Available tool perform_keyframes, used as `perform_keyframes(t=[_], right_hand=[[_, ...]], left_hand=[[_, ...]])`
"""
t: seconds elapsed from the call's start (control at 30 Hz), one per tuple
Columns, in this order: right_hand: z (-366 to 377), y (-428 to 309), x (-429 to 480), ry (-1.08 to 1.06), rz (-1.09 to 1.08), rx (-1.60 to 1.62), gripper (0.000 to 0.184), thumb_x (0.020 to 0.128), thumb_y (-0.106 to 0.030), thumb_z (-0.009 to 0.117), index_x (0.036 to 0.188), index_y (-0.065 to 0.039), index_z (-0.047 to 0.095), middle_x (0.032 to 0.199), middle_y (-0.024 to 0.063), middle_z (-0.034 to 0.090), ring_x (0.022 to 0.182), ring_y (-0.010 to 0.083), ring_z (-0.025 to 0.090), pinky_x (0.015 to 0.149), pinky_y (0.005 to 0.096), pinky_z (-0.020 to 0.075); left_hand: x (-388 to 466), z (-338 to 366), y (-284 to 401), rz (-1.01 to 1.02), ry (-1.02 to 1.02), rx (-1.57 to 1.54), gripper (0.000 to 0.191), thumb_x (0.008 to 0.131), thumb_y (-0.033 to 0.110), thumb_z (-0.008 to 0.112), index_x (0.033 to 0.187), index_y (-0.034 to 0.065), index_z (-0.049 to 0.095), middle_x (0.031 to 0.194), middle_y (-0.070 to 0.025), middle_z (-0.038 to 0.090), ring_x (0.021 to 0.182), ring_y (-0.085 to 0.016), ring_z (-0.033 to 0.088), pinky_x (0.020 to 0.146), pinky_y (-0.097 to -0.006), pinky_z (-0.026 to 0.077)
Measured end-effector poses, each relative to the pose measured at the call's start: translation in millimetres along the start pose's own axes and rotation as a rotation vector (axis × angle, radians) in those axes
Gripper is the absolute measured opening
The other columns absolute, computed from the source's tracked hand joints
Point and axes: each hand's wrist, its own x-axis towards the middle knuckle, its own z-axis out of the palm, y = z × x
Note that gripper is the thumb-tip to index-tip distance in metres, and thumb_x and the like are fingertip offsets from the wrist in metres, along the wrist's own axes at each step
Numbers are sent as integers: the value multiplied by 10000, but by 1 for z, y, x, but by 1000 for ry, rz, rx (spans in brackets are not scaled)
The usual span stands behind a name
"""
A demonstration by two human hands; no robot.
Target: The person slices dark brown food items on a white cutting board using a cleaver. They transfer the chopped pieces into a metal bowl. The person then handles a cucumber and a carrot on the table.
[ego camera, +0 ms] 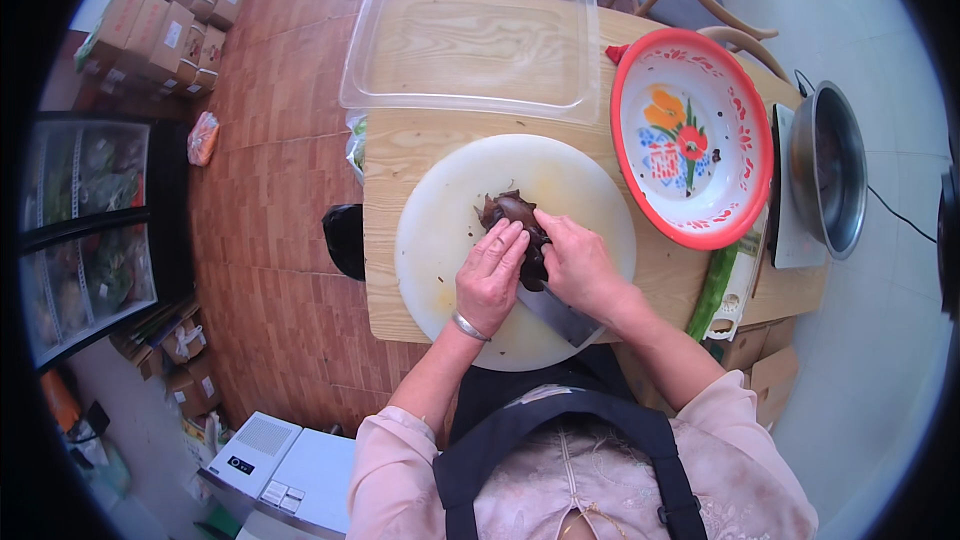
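A clump of dark brown wood ear mushroom (512,207) lies near the middle of a round white cutting board (435,232). My left hand (491,274) rests over its near left side, fingers together and pressing on it. With thumb and fingers, my right hand (581,259) grips the clump's right side. Below the clump, a broad knife blade (559,315) lies flat on the board, partly under my right hand and wrist; its handle cannot be made out. Small dark scraps dot the board around the mushroom.
Right of the board stands a red-rimmed enamel basin (694,221) with a few dark bits inside. Beyond it, a steel bowl (847,165) sits on a flat scale (795,240). A clear plastic tub (480,109) occupies the far side. A long green vegetable (712,289) lies beside a white grater (739,292).
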Motion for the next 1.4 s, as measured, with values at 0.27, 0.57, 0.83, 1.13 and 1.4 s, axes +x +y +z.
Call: perform_keyframes(t=[0.27, 0.57, 0.83, 1.13, 1.4], right_hand=[[-13, 16, 4, 79, 290, 433, 155, 930, -15, 716, 1075, 11, 765, 925, 142, 773, 794, 251, 740, 747, 366, 603], [-7, 30, 40, 121, 581, 734, 94, 995, -26, 687, 1059, 24, 734, 808, 32, 716, 645, 94, 645, 575, 258, 542], [-12, 24, 44, -105, 618, 898, 67, 971, -23, 727, 1012, 29, 723, 797, 43, 709, 592, 79, 633, 471, 238, 495], [-3, 35, 48, -336, 750, 734, 74, 963, -57, 715, 989, 11, 727, 764, 28, 690, 576, 100, 655, 480, 256, 513], [14, 36, 40, -29, 166, 125, 108, 870, -49, 691, 943, 24, 724, 774, 183, 722, 692, 289, 723, 689, 441, 578]], left_hand=[[-1, 0, 3, -30, -9, -26, 330, 934, -1, 766, 1263, 24, 780, 1322, -141, 754, 1276, -331, 712, 1056, -429, 596], [-7, 5, 0, -31, 32, -81, 332, 925, -33, 770, 1254, 10, 769, 1344, -179, 730, 1277, -373, 703, 1068, -450, 596], [-6, 1, 1, -25, 70, -90, 342, 905, -57, 778, 1243, -5, 765, 1417, -205, 687, 1335, -401, 661, 1096, -466, 582], [-3, -2, -2, 19, 32, -62, 384, 903, -69, 765, 1278, 17, 761, 1412, -182, 714, 1346, -395, 664, 1092, -453, 582], [-3, -6, -4, 22, -48, -28, 378, 898, -62, 769, 1268, 17, 772, 1376, -173, 732, 1323, -386, 679, 1088, -461, 582]])
